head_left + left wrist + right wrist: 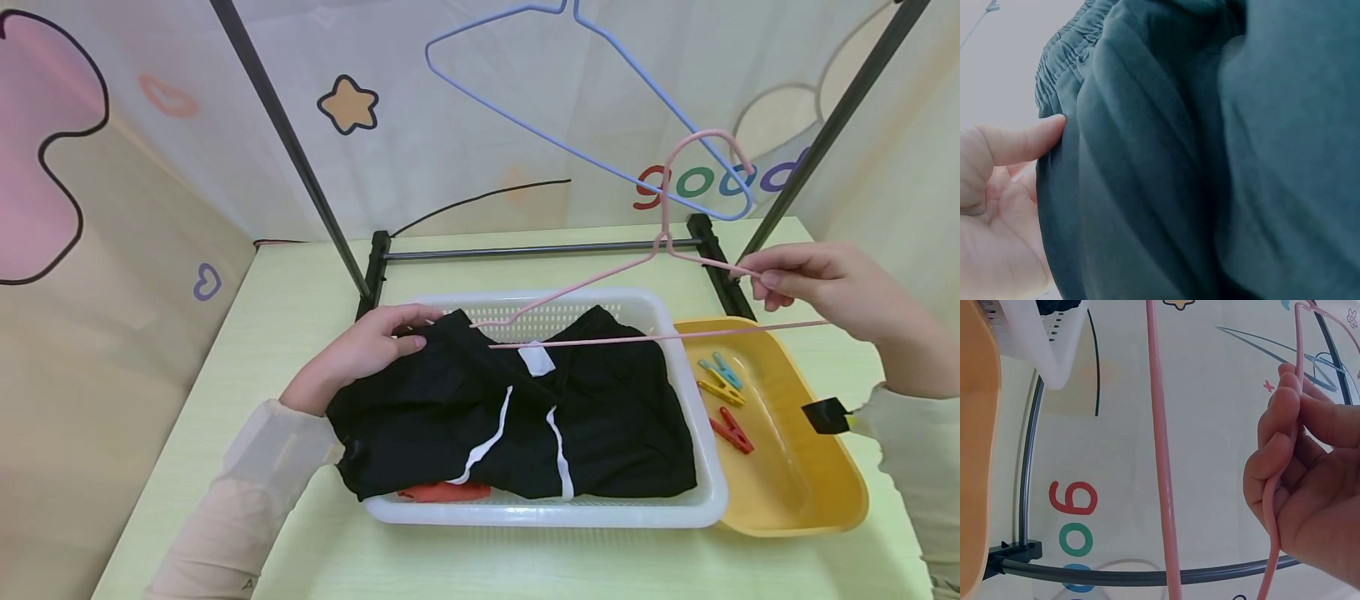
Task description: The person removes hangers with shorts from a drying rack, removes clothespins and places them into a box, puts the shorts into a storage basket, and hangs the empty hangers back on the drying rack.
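Observation:
Black drawstring pants (600, 425) lie across the white basket, with two white cords and a white label at the waist. My left hand (367, 350) pinches their left edge between thumb and fingers; the left wrist view shows the thumb (1035, 140) against the cloth beside the gathered elastic waistband (1069, 56). My right hand (832, 283) grips the right arm of a pink hanger (585, 341), its fingers (1282, 415) curled round the rod. The hanger's hook points up, and its left end reaches into the waist opening, where the tip is hidden.
The white basket (690, 500) also holds a piece of orange-red cloth (446, 492). Right of it, a yellow tray (795, 500) holds several clothespins (731, 429). Behind stands a dark metal rack (540, 250); a blue hanger (517, 125) hangs above.

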Tool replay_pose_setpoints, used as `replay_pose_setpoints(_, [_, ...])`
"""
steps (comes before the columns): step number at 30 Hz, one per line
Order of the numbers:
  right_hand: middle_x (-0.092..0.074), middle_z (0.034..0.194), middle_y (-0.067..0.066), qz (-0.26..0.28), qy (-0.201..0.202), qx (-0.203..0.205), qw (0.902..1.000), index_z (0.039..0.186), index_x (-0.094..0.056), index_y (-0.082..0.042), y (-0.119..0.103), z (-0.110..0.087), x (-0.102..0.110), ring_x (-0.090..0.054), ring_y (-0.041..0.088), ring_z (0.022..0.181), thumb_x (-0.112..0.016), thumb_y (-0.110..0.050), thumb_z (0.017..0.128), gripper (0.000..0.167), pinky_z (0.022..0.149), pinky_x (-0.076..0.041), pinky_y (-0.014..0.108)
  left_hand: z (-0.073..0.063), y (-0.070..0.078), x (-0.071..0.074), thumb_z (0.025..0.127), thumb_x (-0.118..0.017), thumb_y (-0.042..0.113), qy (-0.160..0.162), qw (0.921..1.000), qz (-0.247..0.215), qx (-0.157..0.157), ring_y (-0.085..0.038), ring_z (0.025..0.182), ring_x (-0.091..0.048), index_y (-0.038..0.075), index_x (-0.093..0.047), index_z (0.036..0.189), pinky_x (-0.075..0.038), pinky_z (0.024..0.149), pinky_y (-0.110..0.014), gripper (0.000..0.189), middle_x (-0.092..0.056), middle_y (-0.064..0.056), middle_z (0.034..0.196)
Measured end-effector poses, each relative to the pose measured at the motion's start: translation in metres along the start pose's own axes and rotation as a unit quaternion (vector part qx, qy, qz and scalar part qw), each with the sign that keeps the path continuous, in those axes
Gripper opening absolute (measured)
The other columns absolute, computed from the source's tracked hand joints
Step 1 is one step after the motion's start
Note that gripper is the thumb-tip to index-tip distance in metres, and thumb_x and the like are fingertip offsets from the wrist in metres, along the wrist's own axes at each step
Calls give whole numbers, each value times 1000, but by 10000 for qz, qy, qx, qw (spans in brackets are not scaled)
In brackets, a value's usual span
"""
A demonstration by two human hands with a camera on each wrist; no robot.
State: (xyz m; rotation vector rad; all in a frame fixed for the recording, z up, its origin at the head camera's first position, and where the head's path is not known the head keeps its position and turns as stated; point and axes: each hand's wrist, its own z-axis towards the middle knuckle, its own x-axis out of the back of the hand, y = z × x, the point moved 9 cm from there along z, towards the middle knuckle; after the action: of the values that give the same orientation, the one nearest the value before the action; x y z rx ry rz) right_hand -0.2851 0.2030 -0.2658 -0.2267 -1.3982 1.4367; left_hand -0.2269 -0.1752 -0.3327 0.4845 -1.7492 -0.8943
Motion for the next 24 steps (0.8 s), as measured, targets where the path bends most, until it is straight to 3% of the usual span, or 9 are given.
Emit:
replay_pose_setpoints(6, [-60, 74, -5, 379, 37, 199, 9991, 100, -64, -8, -5, -3, 4, -56, 5, 63, -41, 17, 83, 38, 61, -46, 11, -2, -6, 0, 88, -47, 3, -5, 10000, -17, 91, -31, 115, -44, 7, -47, 126, -35, 96, -45, 38, -48, -13, 127])
replay_pose_setpoints(16, [-64, 74, -5, 595, 326, 83, 9977, 99, -65, -5, -5, -8, 16, -57, 5, 63, -42, 16, 83, 35, 60, -47, 12, -5, -11, 1, 89, -46, 4, 41, 9998, -75, 155, -31, 118, -41, 5, -47, 126, -33, 98, -46, 37, -46, -14, 129])
replay_pose_setpoints(24, [-66, 77, 0, 1573, 432, 282, 9862, 100, -64, -1, -9, -12, 23, -60, 7, 66, -40, 18, 83, 35, 60, -48, 13, -5, -13, 2, 89, -47, 4, 72, 9995, -159, 258, -31, 116, -42, 5, -46, 126, -34, 98, -46, 38, -46, -14, 128])
